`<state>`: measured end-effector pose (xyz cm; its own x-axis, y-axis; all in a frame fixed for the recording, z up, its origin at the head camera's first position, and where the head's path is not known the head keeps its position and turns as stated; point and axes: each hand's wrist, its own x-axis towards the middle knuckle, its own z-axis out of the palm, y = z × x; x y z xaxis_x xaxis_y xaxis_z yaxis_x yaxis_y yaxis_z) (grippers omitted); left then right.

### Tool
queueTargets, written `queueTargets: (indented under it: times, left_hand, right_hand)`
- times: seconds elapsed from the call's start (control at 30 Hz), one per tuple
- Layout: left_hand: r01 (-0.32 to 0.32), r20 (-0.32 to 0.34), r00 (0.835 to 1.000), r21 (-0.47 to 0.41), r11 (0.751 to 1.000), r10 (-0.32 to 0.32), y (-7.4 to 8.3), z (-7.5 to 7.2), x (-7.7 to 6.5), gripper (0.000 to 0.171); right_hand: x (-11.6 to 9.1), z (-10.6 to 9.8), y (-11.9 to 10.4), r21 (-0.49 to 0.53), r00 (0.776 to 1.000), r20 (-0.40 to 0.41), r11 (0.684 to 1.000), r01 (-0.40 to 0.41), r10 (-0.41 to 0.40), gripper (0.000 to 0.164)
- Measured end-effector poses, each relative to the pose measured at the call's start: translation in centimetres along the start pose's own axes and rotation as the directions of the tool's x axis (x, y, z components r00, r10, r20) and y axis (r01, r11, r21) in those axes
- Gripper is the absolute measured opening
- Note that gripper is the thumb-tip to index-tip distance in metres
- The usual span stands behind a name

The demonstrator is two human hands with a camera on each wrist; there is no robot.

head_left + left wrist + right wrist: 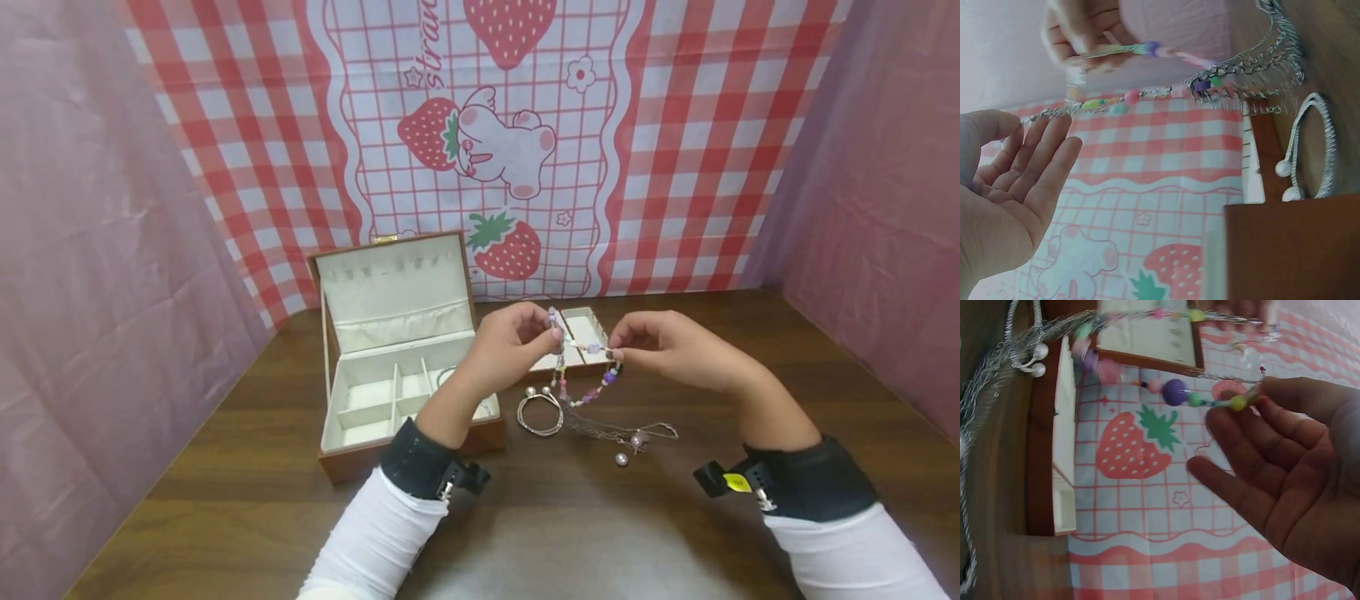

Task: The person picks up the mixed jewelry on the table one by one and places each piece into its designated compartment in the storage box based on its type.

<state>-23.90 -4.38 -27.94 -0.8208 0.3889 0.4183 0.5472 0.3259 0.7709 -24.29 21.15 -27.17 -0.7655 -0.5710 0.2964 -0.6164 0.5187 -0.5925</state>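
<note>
A strand of colourful beads (610,377) hangs in a loop between both hands above the table. My left hand (498,346) pinches one part of it between thumb and fingertips. On the other side my right hand (675,346) pinches the strand near a pale yellow bead (1239,403). Thin silver chains (1272,53) hang against the bead loop, and in the head view they trail down to the table. Whether they are tangled with the beads I cannot tell. A silver bracelet (540,432) with two pearly balls lies below the left hand.
An open brown jewellery box (483,435) with pale compartments stands at the left, its lid up. Behind the hands sits a smaller tray (588,323). On the table lie a silver chain (663,427), a pearly pendant (639,439) and a loose pearl ball (621,459).
</note>
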Motion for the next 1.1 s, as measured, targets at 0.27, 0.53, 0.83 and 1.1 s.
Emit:
queueTargets:
  times: [0.27, 0.53, 0.83, 1.1]
  left_hand:
    - [-0.11, -0.08, 0.991, 0.013, 0.994, 0.111, 1.2, -0.7, -0.5, 0.01]
    - [-0.225, -0.1, 0.967, 0.113, 0.968, 0.236, 1.9, -0.7, -0.9, 0.009]
    - [-0.202, -0.067, 0.974, 0.161, 0.966, 0.215, 2.1, -0.5, -1.1, 0.01]
    - [-0.2, -0.151, 0.959, 0.241, 0.95, 0.24, 2.3, -0.5, -1.4, 0.011]
  right_hand:
    - [0.4, 1.1, 0.8, -0.094, 0.996, 0.094, 0.995, 0.02, -0.011, 0.004]
    - [0.7, 2.0, 0.7, -0.185, 0.998, 0.058, 0.982, 0.032, -0.021, 0.006]
    - [0.9, 3.2, -0.2, -0.143, 0.995, 0.096, 0.989, 0.024, -0.01, 0.006]
    - [0.6, 4.5, -1.5, 0.018, 0.95, 0.306, 0.998, 0.068, -0.07, 0.005]
